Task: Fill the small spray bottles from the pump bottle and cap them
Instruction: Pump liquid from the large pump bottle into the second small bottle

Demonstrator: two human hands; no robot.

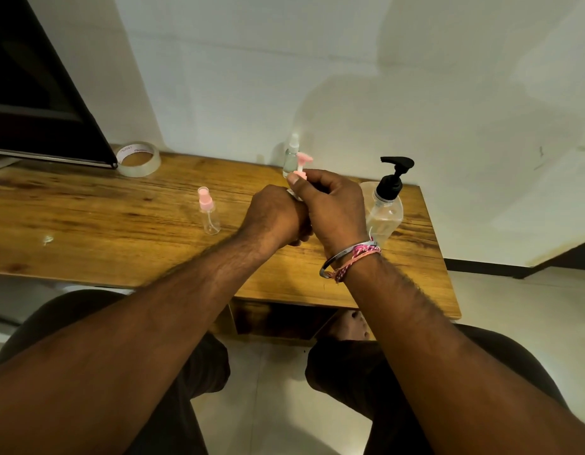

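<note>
I held 1 small bottle above the middle of the table, mostly hidden inside my fists. My left hand was curled round its body; my right hand pinched the pink sprayer at its collar, thumb on top. The sprayer's stem stood nearly upright, tipped slightly away from me, nozzle head toward the wall, so I judged the bottle's long axis ran the same way, neck up. I could not tell how much liquid it held.

By my reckoning I was screwing that sprayer on, so this bottle's filling looked finished and only its capping remained. Behind my hands, near the wall, a second bottle stood upright, capped in white, apparently with liquid in it: done, I judged. To my left a third bottle stood upright with a pink cap on, looking empty, so it probably remained to be filled.

The pump bottle stood just right of my right hand, black spout pointing left. A tape roll lay far left.
</note>
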